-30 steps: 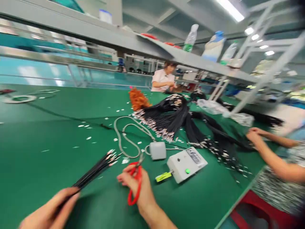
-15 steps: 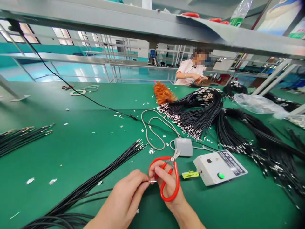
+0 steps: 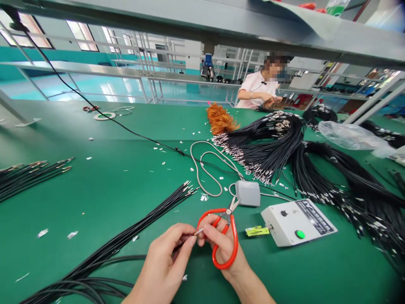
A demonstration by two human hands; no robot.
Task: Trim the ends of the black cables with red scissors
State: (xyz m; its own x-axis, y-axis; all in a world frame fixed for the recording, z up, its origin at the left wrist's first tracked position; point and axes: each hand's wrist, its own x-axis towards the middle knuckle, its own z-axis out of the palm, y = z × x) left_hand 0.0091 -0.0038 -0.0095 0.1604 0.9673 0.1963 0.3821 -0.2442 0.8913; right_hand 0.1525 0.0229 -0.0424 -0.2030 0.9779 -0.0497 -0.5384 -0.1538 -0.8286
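Note:
Between the thumb and index finger of my left hand (image 3: 164, 257) is the end of a black cable (image 3: 177, 246). The cable's thin, pale stripped tip (image 3: 198, 232) points toward my right hand (image 3: 226, 242), whose thumb and index finger are at the tip. A pair of scissors (image 3: 236, 242) with red looped handles hangs on my right hand, its short blades parted and pointing away from me. Part of the right fingers is hidden behind the handle. Left of my hands, a bundle of black cables (image 3: 133, 228) lies diagonally on the green table (image 3: 110, 198).
A white box with a green button (image 3: 284, 230) and a yellow-green clip (image 3: 257, 231) sits right, near a grey pedal-like block (image 3: 248, 193). Large black cable bundles (image 3: 268, 147) lie behind. White scraps (image 3: 72, 234) dot the table. A person (image 3: 259, 90) sits across; a shelf (image 3: 126, 21) spans overhead.
The pale cable tip was level and now slants upward, with my right thumb closer against it. My view has shifted slightly. The scissors remain in my right hand.

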